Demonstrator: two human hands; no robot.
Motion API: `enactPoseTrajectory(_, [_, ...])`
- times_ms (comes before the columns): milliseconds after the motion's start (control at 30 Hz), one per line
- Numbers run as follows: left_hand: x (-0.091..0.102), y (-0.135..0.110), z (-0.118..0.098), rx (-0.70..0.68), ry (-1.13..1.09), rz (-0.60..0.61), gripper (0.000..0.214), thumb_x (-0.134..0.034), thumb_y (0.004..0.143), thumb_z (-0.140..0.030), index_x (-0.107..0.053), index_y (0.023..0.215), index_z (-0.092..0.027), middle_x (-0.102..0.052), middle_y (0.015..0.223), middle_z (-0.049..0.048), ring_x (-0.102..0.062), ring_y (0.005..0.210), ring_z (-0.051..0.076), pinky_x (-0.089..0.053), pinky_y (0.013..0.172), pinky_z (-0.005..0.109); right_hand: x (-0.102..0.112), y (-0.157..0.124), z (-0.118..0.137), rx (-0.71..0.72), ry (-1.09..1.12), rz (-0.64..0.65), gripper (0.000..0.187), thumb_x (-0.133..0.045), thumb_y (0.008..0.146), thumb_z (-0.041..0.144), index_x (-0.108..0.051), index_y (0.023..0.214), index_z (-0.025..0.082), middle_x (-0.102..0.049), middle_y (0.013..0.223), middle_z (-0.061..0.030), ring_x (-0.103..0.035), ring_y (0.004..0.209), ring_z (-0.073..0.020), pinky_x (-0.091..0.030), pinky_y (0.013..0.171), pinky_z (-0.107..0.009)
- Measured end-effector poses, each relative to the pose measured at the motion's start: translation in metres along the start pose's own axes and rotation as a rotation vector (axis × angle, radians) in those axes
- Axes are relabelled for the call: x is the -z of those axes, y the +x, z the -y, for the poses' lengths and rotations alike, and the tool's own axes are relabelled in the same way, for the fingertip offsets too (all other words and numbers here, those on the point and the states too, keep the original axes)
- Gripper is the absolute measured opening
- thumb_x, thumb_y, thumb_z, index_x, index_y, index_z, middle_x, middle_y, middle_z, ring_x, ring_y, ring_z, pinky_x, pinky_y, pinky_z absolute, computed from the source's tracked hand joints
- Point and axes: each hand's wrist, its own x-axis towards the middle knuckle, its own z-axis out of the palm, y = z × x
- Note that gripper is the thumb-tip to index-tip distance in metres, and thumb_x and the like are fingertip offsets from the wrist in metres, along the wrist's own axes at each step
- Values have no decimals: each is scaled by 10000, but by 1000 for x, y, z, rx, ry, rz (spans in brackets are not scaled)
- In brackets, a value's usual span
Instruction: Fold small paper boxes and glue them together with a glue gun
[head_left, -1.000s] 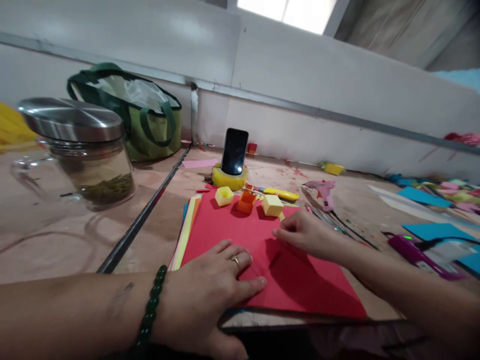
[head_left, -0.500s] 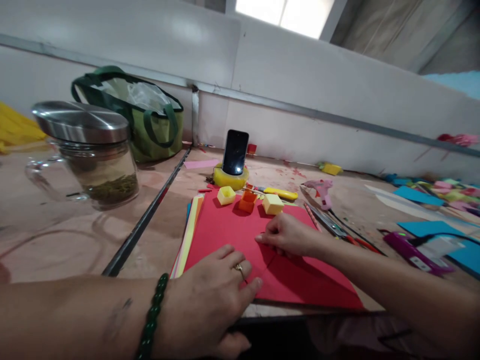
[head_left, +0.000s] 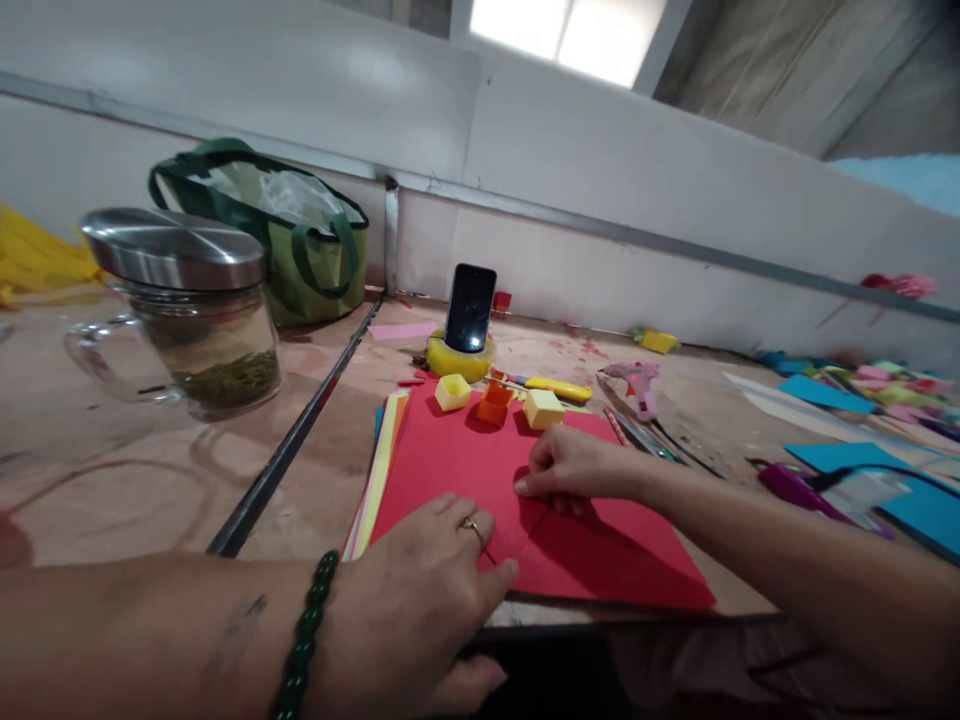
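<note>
A red paper sheet (head_left: pixel 465 460) lies on top of a stack of coloured sheets at the table's near edge. My left hand (head_left: pixel 427 590), with a ring and a green bead bracelet, rests flat on the sheet's near corner, fingers stretched out. My right hand (head_left: pixel 574 468) presses down on the sheet's middle with curled fingers, beside a crease or fold in the paper. At the sheet's far edge stand three small paper boxes: a yellow open one (head_left: pixel 452 391), an orange one (head_left: pixel 495 403) and a pale yellow cube (head_left: pixel 544 408).
A glass jar with a steel lid (head_left: pixel 191 310) stands at left, a green bag (head_left: pixel 300 240) behind it. A phone (head_left: pixel 469 308) leans in a yellow tape roll. A yellow cutter (head_left: pixel 561 387), pink glue gun (head_left: pixel 637 380), purple tool (head_left: pixel 795 485) and blue sheets (head_left: pixel 915 500) lie at right.
My right hand has slid left and toward me across the red sheet, pressing it down. My left hand has drawn back a little toward the near edge. The view has shifted slightly.
</note>
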Motion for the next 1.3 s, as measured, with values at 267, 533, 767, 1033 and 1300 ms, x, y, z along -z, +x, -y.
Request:
enactPoseTrajectory(267, [0, -3, -5, 22, 9, -1, 321, -621, 803, -401, -642, 1024, -170, -608, 983, 137, -531, 927, 310, -464, 833, 452, 4, -15, -6, 85, -268, -272, 354, -648, 755, 366, -521, 491, 168, -434, 418, 52, -384, 416, -60, -259, 399, -191])
enactPoseTrajectory(533, [-1, -4, -4, 27, 16, -16, 289, -618, 818, -391, -630, 1023, -188, -606, 984, 121, -530, 936, 302, -469, 830, 440, -20, -22, 6, 120, -163, -15, 326, -706, 687, 459, -615, 602, 158, -523, 479, 39, -448, 454, -83, -283, 404, -194])
enactPoseTrajectory(767, [6, -3, -6, 70, -58, 23, 414, -621, 810, -367, -591, 1154, -139, -597, 1036, 143, -526, 964, 305, -467, 861, 452, 10, -19, -38, 28, -50, -17, 400, -659, 716, 531, -584, 594, 157, -558, 493, 12, -479, 429, -92, -333, 408, -200])
enactPoseTrajectory(1033, [-1, -2, -5, 70, 0, -14, 297, -631, 821, -347, -643, 1045, -153, -599, 1083, 139, -522, 1037, 310, -451, 923, 465, 2, -29, 13, 268, -311, -260, 298, -628, 763, 416, -606, 607, 163, -496, 513, 38, -403, 493, -75, -284, 453, -206])
enactPoseTrajectory(1300, [-1, 2, -3, 41, 72, 38, 244, -595, 856, -346, -645, 983, -145, -631, 999, 134, -558, 960, 297, -481, 846, 433, -19, 2, 23, 113, -126, 48, 262, -663, 735, 391, -593, 615, 168, -573, 507, 10, -546, 457, -113, -394, 400, -184])
